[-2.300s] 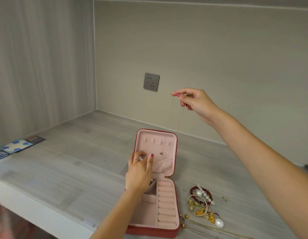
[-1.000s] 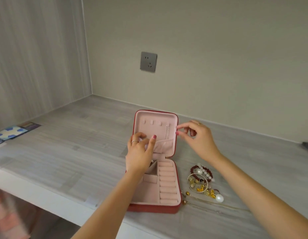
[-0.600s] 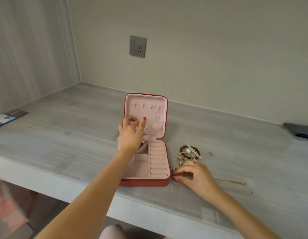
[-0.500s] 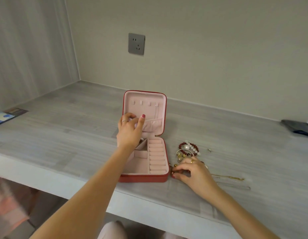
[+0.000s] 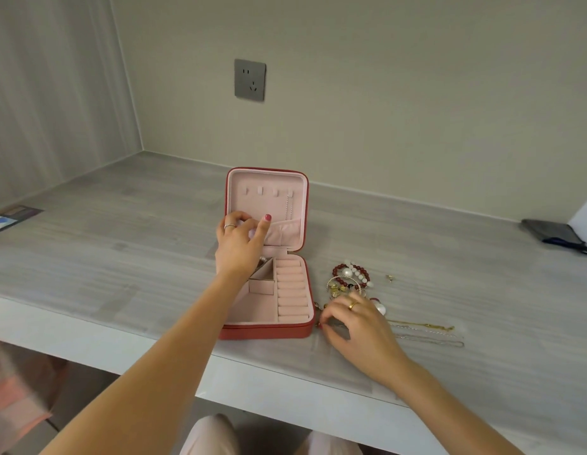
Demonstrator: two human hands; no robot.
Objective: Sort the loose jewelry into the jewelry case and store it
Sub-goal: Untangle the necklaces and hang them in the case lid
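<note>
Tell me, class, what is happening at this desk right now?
A person is sorting jewelry into an open red jewelry case on a grey desk. The left hand holds the upright lid's pocket, where one thin chain hangs from a hook. The right hand reaches down to the loose pile of bead bracelets, pearls and gold chains beside the case. The ring rolls in the base look empty.

No legible text anywhere (card (image 5: pixel 10 218) at far left too blurred)
</note>
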